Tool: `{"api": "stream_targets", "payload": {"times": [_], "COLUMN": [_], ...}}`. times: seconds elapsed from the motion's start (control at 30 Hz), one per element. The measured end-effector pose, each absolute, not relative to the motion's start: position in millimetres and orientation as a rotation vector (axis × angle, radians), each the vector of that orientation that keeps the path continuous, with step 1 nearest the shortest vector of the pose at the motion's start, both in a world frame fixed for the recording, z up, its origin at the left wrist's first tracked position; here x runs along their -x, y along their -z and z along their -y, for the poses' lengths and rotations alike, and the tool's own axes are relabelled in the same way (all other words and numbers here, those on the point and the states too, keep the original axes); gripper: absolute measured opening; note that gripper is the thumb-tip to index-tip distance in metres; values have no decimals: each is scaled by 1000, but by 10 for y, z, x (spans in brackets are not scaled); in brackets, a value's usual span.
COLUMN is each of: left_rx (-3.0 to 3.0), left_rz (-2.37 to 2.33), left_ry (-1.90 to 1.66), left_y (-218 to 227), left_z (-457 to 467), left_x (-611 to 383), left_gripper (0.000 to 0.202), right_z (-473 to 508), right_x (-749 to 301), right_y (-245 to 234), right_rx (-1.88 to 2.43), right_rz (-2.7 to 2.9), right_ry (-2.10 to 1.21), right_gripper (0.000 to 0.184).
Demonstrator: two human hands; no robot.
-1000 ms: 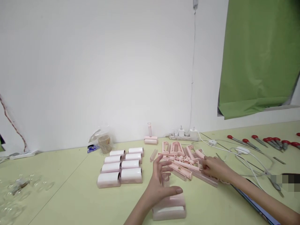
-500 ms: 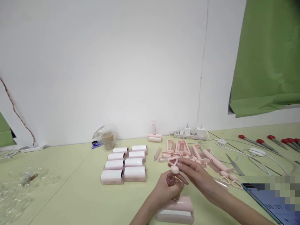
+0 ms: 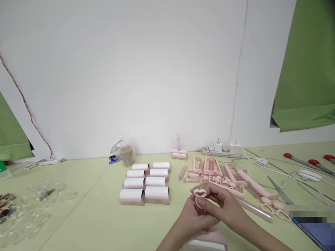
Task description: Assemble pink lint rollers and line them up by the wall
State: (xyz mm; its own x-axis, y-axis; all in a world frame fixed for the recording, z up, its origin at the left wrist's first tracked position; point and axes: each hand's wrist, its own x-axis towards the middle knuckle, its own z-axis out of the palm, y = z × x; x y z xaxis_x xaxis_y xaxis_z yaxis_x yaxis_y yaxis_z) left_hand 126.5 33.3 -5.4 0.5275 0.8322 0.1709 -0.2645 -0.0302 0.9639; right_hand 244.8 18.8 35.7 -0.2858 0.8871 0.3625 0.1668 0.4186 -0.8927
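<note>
One heart cap [image 3: 200, 196] on top of left hand [image 3: 191, 218], pinched narrowly between right hand's [image 3: 222, 204] thumb and fingers. Left hand closed on roller [image 3: 213, 235], just below; hold mostly hidden. Pink parts [image 3: 227, 181] just beyond. Eight white rolls [image 3: 156, 181] to the left, two rows. Blue packet [image 3: 113, 159] farther back: marking too small to read.

White wall [image 3: 143, 69] across the back, evenly lit. Green cloth [image 3: 311, 80] hangs at right, creased near its lower edge; second green cloth [image 3: 12, 132] at far left. Reddish-brown cord [image 3: 26, 103] slants down wall at left, thin white cable [image 3: 237, 80] at right. Pale yellow-green tabletop [image 3: 104, 226] below, seam [image 3: 78, 202] running diagonally.
</note>
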Motion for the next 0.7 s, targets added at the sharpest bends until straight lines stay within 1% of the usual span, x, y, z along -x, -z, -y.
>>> {"api": "stream_targets", "payload": {"times": [0.07, 0.1, 0.17, 0.27, 0.4, 0.5, 0.63, 0.7], "left_rx": [-1222, -1142, -983, -881, -861, -839, -884, -890], "left_rz": [-451, -427, -463, -560, -613, -676, -754, -776], "left_ry": [-979, -989, -1034, -1154, -1123, -1124, -1144, -1111], "left_y": [68, 82, 115, 144, 122, 94, 55, 33], "left_z": [-314, -303, -277, -240, -231, -234, -212, -198], "left_x": [-1277, -1294, -1349, -1439, -1482, -1471, -1451, -1444], "left_gripper": [47, 55, 63, 65, 69, 69, 68, 67], "right_z": [-176, -171, -166, -192, -279, -308, -289, -284], "right_x": [-2438, -2436, -2436, -2437, -2402, -2353, -2325, -2331], "right_y": [-317, -292, -250, -258, -396, -455, -445, -447], "right_rx": [877, 862, 830, 756, 777, 797, 727, 729], "right_rz": [1724, 1722, 1717, 1751, 1930, 2007, 2067, 2083], "right_ry": [-981, -995, -1033, -1153, -1272, -1342, -1267, -1292], "right_gripper": [19, 18, 18, 16, 11, 17, 23, 24]}}
